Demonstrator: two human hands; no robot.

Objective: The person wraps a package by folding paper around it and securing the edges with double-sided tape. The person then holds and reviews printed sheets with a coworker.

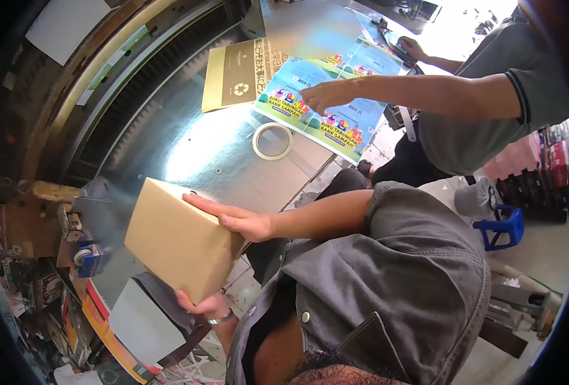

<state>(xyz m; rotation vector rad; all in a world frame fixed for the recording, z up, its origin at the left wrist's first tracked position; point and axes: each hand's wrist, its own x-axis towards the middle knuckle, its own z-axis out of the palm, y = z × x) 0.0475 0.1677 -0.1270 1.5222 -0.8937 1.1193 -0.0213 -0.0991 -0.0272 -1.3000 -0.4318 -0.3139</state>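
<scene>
A plain brown cardboard box sits tilted at the near left of a shiny metal table, held between the person's two bare hands. The left hand is under the box's near lower corner, its grip clamped on that edge, a metal bracelet showing at the wrist. The right hand lies flat across the box's upper right side, fingers stretched out and pressed together against the cardboard, so the box is pinned from both ends.

Left of the box, at the table's edge, a blue tape dispenser stands among clutter. Farther off, toward the middle of the table, a roll of pale tape lies flat, well apart from the box. Beyond it lies a tan folded carton sheet, and just right of that a stack of colourful printed sheets. On the right, another person's hand rests on those sheets, the arm reaching in from a grey sleeve.
</scene>
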